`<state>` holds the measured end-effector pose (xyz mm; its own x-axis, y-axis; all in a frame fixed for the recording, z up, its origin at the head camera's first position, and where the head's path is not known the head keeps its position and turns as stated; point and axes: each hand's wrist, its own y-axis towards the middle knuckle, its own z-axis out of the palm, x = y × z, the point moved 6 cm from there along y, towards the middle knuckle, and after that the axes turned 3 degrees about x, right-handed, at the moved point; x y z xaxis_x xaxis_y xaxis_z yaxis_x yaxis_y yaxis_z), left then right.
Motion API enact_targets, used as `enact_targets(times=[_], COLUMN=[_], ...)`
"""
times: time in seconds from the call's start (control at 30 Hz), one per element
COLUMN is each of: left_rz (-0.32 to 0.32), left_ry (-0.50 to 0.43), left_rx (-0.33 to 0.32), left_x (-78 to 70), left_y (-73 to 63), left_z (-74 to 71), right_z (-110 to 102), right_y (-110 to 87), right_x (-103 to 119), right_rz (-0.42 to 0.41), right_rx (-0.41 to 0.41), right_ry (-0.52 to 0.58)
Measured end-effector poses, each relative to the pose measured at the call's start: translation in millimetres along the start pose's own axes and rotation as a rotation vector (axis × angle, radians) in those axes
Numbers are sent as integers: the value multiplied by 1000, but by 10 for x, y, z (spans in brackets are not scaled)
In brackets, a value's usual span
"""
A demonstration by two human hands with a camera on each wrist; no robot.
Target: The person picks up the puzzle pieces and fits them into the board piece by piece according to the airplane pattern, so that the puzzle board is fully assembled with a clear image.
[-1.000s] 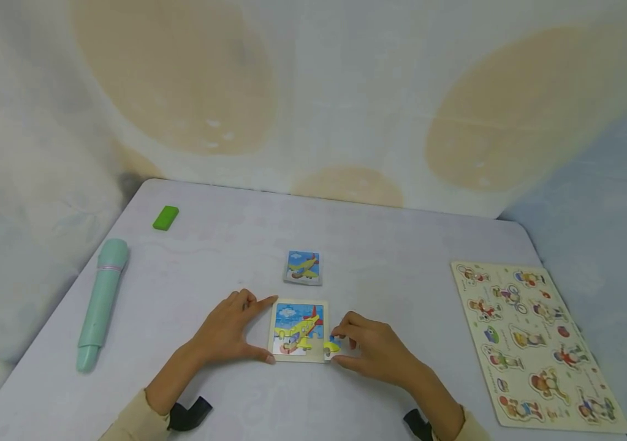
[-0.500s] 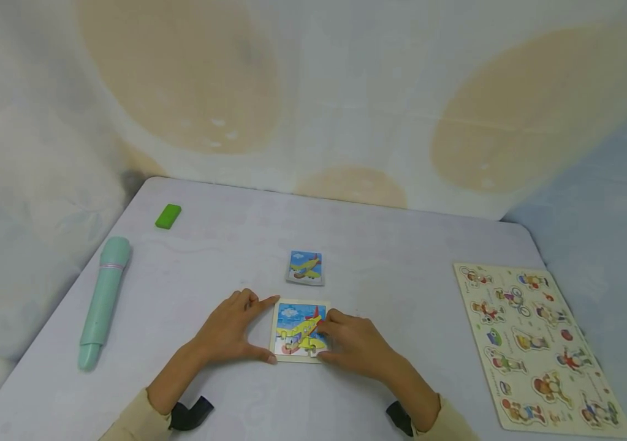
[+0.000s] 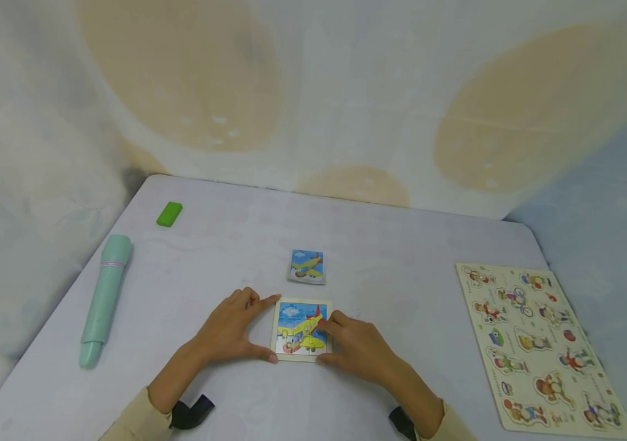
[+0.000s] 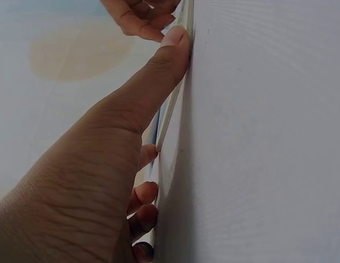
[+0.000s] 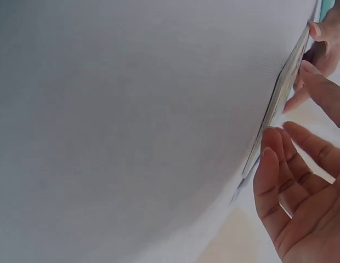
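A small jigsaw puzzle in a pale frame lies on the white table, its picture a yellow plane on blue sky. My left hand steadies it, the extended forefinger at its upper left corner and the thumb at its lower left corner. Over its right side my right hand presses with a fingertip, while the thumb rests by the lower right edge. The right wrist view shows the fingers of that hand bent loosely, with no piece visible between them. The fingers hide part of the puzzle's right edge.
A small card with the same plane picture lies just behind the puzzle. At the left are a mint-green tube-shaped object and a green block. A large board of picture pieces covers the right side.
My right hand has moved left with a yellow and blue puzzle piece, which now lies in the lower right of the frame. The left hand has kept its place at the corners.
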<state>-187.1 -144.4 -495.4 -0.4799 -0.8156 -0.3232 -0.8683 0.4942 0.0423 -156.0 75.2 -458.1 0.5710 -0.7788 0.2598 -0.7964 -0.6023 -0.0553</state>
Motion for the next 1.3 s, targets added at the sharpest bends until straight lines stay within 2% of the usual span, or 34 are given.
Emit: enact_targets(times=[0.23, 0.37, 0.47, 0.57, 0.63, 0.7, 0.8, 0.87, 0.93, 1.0, 1.07, 1.13, 1.3], left_rz=[15, 5, -3, -8, 1, 10, 8, -32, -97, -170, -228, -263, -300], left_ry=[1, 6, -5, -38, -39, 0, 135, 209, 267, 287, 301, 318, 333], left_rx=[-27, -8, 14, 43, 49, 45, -3, -46, -95, -117, -131, -134, -137], left_x=[-28, -16, 5, 18, 12, 5, 1, 10, 30, 47, 72, 99, 143], left_y=[-23, -28, -29, -13, 49, 195, 610, 955, 1289, 1527, 1682, 1759, 1776], left_z=[12, 28, 43, 14, -88, -300, -821, -1222, -1586, -1813, -1937, -1973, -1936], right_z=[34, 113, 128, -13, -228, -539, -1112, -1497, -1825, -2017, -2106, -2117, -2052], right_y=[-249, -317, -306, -249, -177, -59, 203, 384, 524, 586, 622, 647, 672], right_x=[-24, -47, -106, -265, -451, -704, -1151, -1442, -1687, -1865, -1976, -2029, -2037], right_rz=[-55, -72, -41, 18, 68, 106, 176, 239, 314, 394, 447, 470, 463], right_rx=[89, 127, 134, 69, -10, -90, -172, -203, -230, -218, -194, -174, -186], right_ry=[-25, -41, 6, 101, 138, 127, 3, -79, -134, -162, -180, -195, -219])
